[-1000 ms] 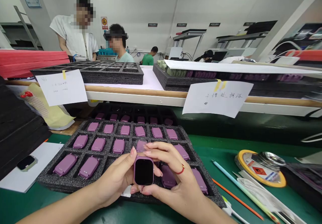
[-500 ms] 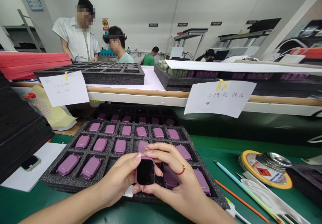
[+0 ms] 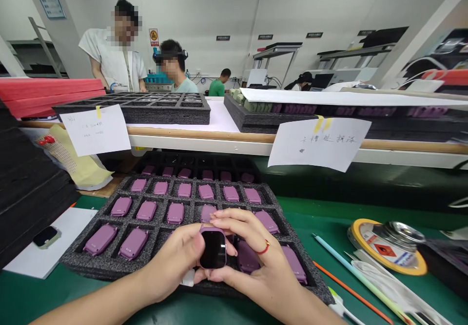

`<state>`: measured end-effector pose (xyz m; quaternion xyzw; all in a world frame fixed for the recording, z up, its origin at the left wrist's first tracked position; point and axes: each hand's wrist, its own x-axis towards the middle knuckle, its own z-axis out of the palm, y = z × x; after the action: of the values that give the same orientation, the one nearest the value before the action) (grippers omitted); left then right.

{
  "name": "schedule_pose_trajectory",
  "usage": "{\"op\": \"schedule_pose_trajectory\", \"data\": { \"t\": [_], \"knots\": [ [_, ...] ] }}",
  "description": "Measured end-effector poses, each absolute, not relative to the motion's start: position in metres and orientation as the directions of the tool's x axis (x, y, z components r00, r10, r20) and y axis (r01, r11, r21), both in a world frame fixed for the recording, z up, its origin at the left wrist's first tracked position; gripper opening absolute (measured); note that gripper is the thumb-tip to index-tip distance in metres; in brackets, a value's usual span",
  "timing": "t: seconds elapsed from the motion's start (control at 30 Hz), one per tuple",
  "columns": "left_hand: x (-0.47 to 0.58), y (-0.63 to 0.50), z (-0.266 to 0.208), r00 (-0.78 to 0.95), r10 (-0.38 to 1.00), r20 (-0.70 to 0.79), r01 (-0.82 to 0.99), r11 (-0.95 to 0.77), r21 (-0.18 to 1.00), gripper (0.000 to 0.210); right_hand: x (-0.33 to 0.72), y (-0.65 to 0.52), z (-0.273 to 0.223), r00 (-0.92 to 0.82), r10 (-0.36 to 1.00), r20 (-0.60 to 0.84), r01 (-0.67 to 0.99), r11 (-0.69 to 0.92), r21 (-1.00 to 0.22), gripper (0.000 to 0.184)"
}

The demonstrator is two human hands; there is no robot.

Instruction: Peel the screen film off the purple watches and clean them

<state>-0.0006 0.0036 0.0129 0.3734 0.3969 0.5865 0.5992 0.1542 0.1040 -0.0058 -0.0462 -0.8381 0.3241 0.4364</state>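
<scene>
A purple smartwatch body (image 3: 213, 250) with a dark glossy screen faces up between my two hands. My left hand (image 3: 171, 249) grips its left side, the thumb at the screen's left edge. My right hand (image 3: 252, 252) closes on the right side, with fingers along the top and the thumb at the lower edge; a red band circles one of its fingers. A small white piece (image 3: 187, 278) shows under the left fingers. Below the hands lies a black foam tray (image 3: 161, 241), its compartments holding several purple watch bodies (image 3: 133, 243) back side up.
At left, a green watch (image 3: 47, 237) lies on white paper (image 3: 25, 257). To the right are a light-blue stick (image 3: 351, 266), an orange stick (image 3: 351, 293) and a round metal-topped container (image 3: 391, 247). A shelf edge (image 3: 204, 140) crosses behind the tray. Co-workers are beyond it.
My left thumb has shifted slightly and bends more at the screen's left edge. The watch has turned a little, with a bright reflection at its right edge. My right hand is nearly still.
</scene>
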Motion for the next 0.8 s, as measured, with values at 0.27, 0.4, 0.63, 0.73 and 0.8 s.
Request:
{"op": "schedule_pose_trajectory", "data": {
  "t": [0.27, 0.4, 0.63, 0.73, 0.8],
  "knots": [
    [0.003, 0.005, 0.016, -0.059, 0.985, -0.161, -0.522, 0.107, 0.846, 0.046, 0.156, 0.102, -0.004, -0.628, 0.36, 0.69, -0.18, 0.795, -0.579, 0.06],
    [0.001, 0.005, 0.017, -0.039, 0.986, -0.161, -0.509, 0.119, 0.852, 0.046, 0.159, 0.1, -0.009, -0.49, 0.419, 0.764, -0.274, 0.758, -0.592, 0.058],
    [0.002, 0.005, 0.014, -0.023, 0.99, -0.139, -0.519, 0.107, 0.848, 0.046, 0.163, 0.102, -0.003, -0.306, 0.345, 0.888, -0.268, 0.864, -0.427, 0.037],
    [0.002, 0.005, 0.015, -0.033, 0.988, -0.149, -0.518, 0.111, 0.848, 0.049, 0.165, 0.1, -0.002, -0.334, 0.195, 0.922, -0.231, 0.932, -0.281, 0.036],
    [0.001, 0.006, 0.016, -0.037, 0.988, -0.15, -0.508, 0.111, 0.854, 0.049, 0.166, 0.099, -0.005, -0.358, 0.16, 0.92, -0.233, 0.939, -0.254, 0.038]
  ]
}}
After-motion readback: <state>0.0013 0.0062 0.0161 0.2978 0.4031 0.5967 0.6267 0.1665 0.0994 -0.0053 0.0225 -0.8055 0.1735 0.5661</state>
